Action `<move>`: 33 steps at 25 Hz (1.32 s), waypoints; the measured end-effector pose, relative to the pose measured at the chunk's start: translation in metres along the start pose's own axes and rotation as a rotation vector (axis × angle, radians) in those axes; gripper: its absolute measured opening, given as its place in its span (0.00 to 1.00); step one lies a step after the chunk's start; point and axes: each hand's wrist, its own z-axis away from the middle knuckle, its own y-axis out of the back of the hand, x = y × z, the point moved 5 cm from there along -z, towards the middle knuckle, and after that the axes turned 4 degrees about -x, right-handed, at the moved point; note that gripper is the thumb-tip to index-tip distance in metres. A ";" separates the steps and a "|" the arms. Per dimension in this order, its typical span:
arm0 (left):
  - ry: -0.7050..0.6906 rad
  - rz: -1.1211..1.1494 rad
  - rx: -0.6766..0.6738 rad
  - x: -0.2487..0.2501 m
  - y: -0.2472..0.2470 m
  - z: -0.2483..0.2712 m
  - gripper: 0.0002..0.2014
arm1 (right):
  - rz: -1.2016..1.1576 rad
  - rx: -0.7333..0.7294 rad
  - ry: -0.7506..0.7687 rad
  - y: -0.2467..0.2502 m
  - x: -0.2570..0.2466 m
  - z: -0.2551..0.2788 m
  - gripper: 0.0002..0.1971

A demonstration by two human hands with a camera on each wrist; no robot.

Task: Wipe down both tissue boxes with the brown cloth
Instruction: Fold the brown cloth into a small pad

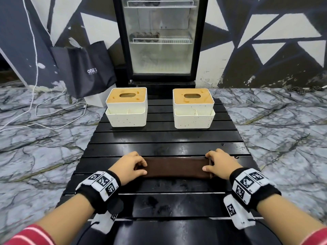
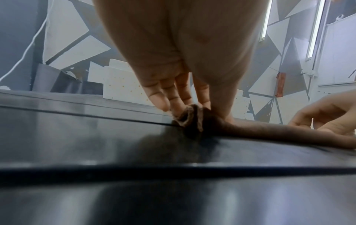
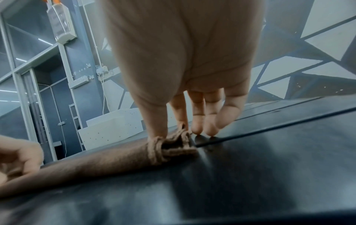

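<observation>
You have a black slatted table (image 1: 164, 137) under your hands. On it lies the folded brown cloth (image 1: 174, 167), stretched between your 2 hands. Beyond your hands stand 2 white tissue boxes: the left box (image 1: 126, 107) and the right box (image 1: 193, 108), well apart.

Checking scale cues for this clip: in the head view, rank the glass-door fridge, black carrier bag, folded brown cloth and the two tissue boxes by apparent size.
1. Glass-door black fridge, cropped at top.
2. Black carrier bag.
3. Folded brown cloth, nearer the camera, so unsure against the boxes.
4. Left cream tissue box with tan lid and right one: look alike.
</observation>
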 end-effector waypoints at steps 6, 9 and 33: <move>0.033 0.019 0.005 -0.001 -0.001 0.000 0.11 | -0.039 0.027 -0.012 -0.001 -0.007 0.000 0.13; 0.049 0.027 0.004 -0.002 -0.002 0.000 0.11 | -0.106 0.058 0.046 0.004 -0.015 0.003 0.11; 0.065 0.031 -0.023 0.001 0.000 0.003 0.14 | -0.359 0.115 0.177 -0.030 -0.122 -0.013 0.07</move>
